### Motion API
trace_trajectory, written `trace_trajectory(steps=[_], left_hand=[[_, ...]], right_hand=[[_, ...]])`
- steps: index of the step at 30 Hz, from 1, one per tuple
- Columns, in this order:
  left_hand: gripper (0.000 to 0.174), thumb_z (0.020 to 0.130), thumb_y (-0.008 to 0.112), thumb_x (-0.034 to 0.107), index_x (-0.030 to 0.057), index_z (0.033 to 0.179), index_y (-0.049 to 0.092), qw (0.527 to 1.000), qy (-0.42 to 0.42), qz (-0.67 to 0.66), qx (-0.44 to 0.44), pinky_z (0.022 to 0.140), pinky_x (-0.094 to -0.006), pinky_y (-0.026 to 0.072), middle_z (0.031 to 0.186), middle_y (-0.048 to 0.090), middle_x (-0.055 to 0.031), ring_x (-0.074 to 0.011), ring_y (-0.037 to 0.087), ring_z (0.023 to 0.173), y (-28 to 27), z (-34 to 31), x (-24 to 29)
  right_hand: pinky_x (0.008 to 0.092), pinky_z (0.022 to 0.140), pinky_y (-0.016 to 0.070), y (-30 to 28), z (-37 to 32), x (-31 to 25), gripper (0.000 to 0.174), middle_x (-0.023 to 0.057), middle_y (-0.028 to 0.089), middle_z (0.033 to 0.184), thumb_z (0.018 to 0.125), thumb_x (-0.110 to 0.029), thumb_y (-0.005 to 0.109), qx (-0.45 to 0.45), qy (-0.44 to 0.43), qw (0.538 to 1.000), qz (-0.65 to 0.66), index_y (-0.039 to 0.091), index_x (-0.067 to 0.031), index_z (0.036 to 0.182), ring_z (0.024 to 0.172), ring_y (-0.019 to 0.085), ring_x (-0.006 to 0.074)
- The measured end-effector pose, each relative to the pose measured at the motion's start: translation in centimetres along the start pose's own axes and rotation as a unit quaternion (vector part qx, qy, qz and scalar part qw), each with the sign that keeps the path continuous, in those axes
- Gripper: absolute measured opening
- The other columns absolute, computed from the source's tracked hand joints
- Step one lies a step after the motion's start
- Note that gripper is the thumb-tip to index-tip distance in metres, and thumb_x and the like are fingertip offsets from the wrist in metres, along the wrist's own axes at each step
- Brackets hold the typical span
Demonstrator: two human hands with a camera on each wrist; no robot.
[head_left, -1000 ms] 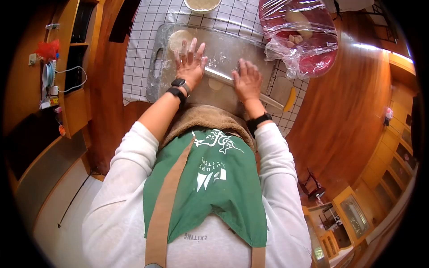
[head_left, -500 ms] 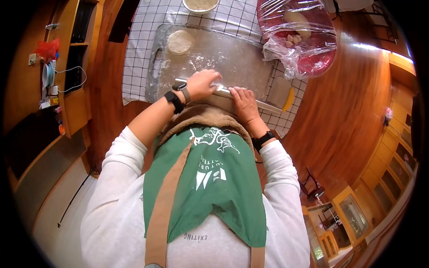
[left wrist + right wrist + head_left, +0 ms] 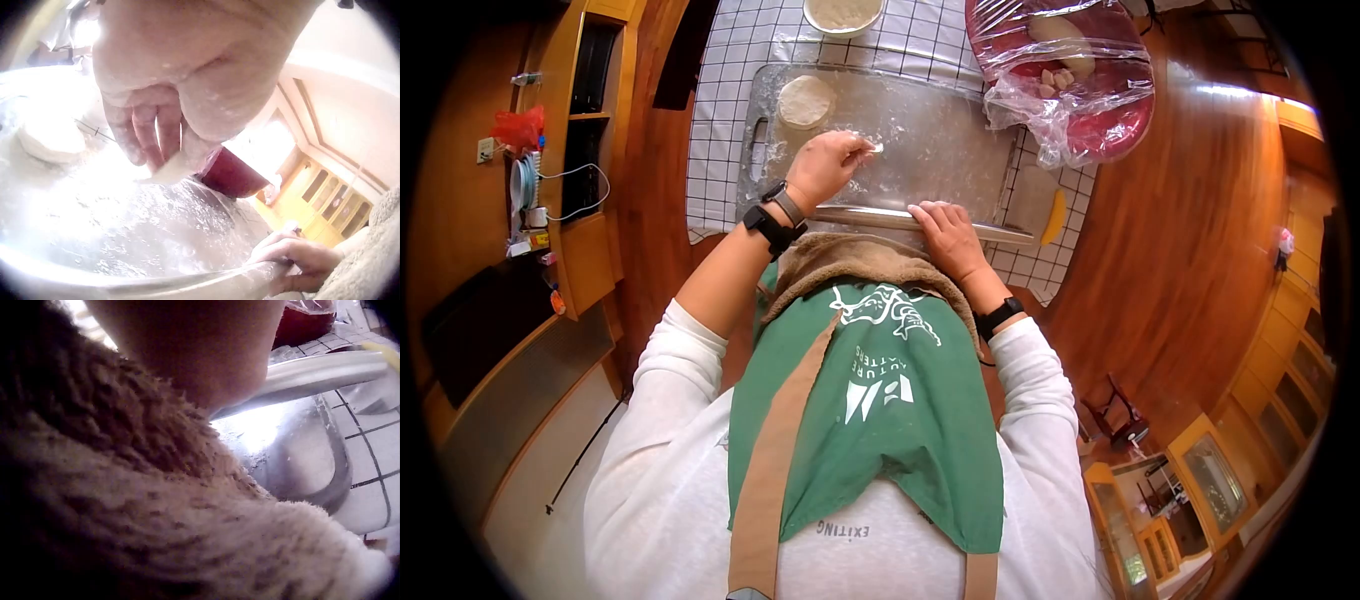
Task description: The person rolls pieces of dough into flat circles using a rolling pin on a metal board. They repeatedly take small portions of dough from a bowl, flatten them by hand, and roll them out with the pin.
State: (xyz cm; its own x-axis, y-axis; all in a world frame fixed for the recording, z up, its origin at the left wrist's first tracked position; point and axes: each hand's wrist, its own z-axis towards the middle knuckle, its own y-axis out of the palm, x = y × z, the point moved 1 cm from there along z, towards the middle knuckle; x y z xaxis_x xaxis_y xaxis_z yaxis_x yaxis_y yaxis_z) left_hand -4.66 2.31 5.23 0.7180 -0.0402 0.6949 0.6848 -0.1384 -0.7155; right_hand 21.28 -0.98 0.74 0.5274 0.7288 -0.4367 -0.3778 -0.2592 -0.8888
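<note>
My left hand (image 3: pixel 825 165) is raised over the floured metal board (image 3: pixel 940 130), pinching a thin piece of dough (image 3: pixel 172 170) between thumb and fingers. In the head view only a small white edge of that piece shows at the fingertips. A steel rolling pin (image 3: pixel 870 217) lies along the board's near edge. The right hand (image 3: pixel 948 238) grips it near its right part, fingers bent over the top. Beyond the left hand sits a round pile of flat dough wrappers (image 3: pixel 805 102), white with flour. In the right wrist view, the brown fleece cloth (image 3: pixel 156 494) hides most of this hand.
At the back right stands a red basin (image 3: pixel 1115 130) under clear plastic wrap, with a large dough piece and several small lumps inside. A bowl of flour (image 3: pixel 843 14) is at the back. A scraper with a yellow handle (image 3: pixel 1054 217) lies right of the board on the checked tablecloth (image 3: pixel 725 120).
Both hands lay spread on the rolling pin, which then came back toward the body. The left hand picked up the dough piece and lifted it away; the right fingers bent over the pin.
</note>
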Motion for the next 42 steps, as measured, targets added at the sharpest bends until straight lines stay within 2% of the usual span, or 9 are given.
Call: trace_trajectory(steps=[3,11,17,23,25,26,30,37,42], left_hand=[[0.016,0.085,0.063,0.015,0.0078,0.097,0.069,0.995,0.025,0.032,-0.090,0.079,-0.0393,0.0499,0.091,0.067,-0.0126,-0.0314,0.063,0.088,0.7,-0.4,-0.8],[0.019,0.087,0.061,0.014,0.0075,0.105,0.063,1.000,-0.005,0.006,-0.014,0.078,-0.0408,0.0499,0.089,0.065,-0.0138,-0.0348,0.062,0.088,4.0,0.1,-2.2],[0.021,0.089,0.058,0.026,0.0050,0.090,0.058,0.976,-0.107,0.102,-0.158,0.072,-0.0443,0.0491,0.085,0.064,-0.0157,-0.0353,0.062,0.083,4.5,-0.8,-1.5],[0.022,0.092,0.054,0.026,0.0065,0.100,0.059,0.989,-0.071,0.097,-0.091,0.083,-0.0432,0.0450,0.096,0.061,-0.0127,-0.0317,0.058,0.094,4.3,-1.5,-1.9],[0.027,0.093,0.053,0.027,0.0143,0.116,0.056,0.976,0.070,0.197,0.067,0.096,-0.0454,0.0361,0.112,0.056,-0.0084,-0.0292,0.051,0.110,5.5,-1.5,-2.0],[0.036,0.094,0.051,0.030,0.0224,0.129,0.049,0.970,0.049,0.234,0.050,0.107,-0.0503,0.0216,0.132,0.044,-0.0055,-0.0291,0.034,0.129,6.9,-1.5,-3.1],[0.041,0.097,0.041,0.041,0.0253,0.135,0.044,0.952,0.029,0.293,0.082,0.113,-0.0554,0.0054,0.149,0.024,-0.0053,-0.0293,0.007,0.144,8.3,1.5,-3.7],[0.044,0.098,0.036,0.045,0.0249,0.138,0.037,0.961,-0.008,0.262,0.091,0.113,-0.0556,0.0061,0.151,0.021,-0.0064,-0.0324,0.006,0.144,8.0,5.1,-3.4],[0.041,0.088,0.058,0.023,0.0194,0.127,0.047,0.972,0.028,0.226,-0.058,0.109,-0.0559,0.0220,0.138,0.035,-0.0104,-0.0352,0.027,0.134,6.2,0.9,-2.3]], right_hand=[[0.0366,0.091,0.0410,0.4,-0.1,0.1,0.037,0.0056,0.058,0.110,0.082,-0.011,0.056,-0.002,0.007,1.000,-0.010,0.054,-0.0101,0.119,0.103,0.054,0.0218],[0.0372,0.091,0.0409,0.3,-1.1,0.7,0.039,0.0063,0.058,0.114,0.081,-0.011,0.056,-0.034,0.028,0.999,-0.008,0.054,-0.0093,0.120,0.105,0.054,0.0229],[0.0378,0.089,0.0416,0.6,-1.9,1.2,0.043,0.0072,0.057,0.115,0.080,-0.012,0.058,-0.040,0.058,0.998,0.001,0.053,-0.0089,0.122,0.106,0.054,0.0251],[0.0382,0.087,0.0422,0.5,-2.4,1.0,0.044,0.0083,0.057,0.113,0.082,-0.013,0.058,-0.026,0.077,0.997,0.014,0.051,-0.0073,0.125,0.103,0.054,0.0265],[0.0381,0.087,0.0424,0.5,-2.3,0.9,0.045,0.0085,0.058,0.113,0.082,-0.013,0.058,-0.015,0.082,0.996,0.018,0.051,-0.0068,0.126,0.103,0.054,0.0269],[0.0381,0.088,0.0415,0.7,-2.5,1.0,0.045,0.0081,0.056,0.114,0.085,-0.017,0.058,-0.013,0.098,0.995,0.016,0.050,-0.0078,0.128,0.104,0.053,0.0264],[0.0390,0.092,0.0381,1.0,-1.8,1.6,0.049,0.0062,0.050,0.122,0.090,-0.034,0.056,-0.014,0.141,0.986,-0.091,0.047,-0.0123,0.133,0.110,0.047,0.0245],[0.0405,0.091,0.0392,-0.1,1.8,4.5,0.057,0.0073,0.050,0.121,0.089,-0.046,0.055,0.035,0.233,0.965,-0.117,0.044,-0.0149,0.135,0.108,0.048,0.0269],[0.0345,0.075,0.0426,1.2,-0.7,1.9,0.034,0.0019,0.057,0.102,0.084,-0.022,0.059,0.007,0.046,0.994,-0.097,0.057,-0.0129,0.116,0.092,0.054,0.0185]])
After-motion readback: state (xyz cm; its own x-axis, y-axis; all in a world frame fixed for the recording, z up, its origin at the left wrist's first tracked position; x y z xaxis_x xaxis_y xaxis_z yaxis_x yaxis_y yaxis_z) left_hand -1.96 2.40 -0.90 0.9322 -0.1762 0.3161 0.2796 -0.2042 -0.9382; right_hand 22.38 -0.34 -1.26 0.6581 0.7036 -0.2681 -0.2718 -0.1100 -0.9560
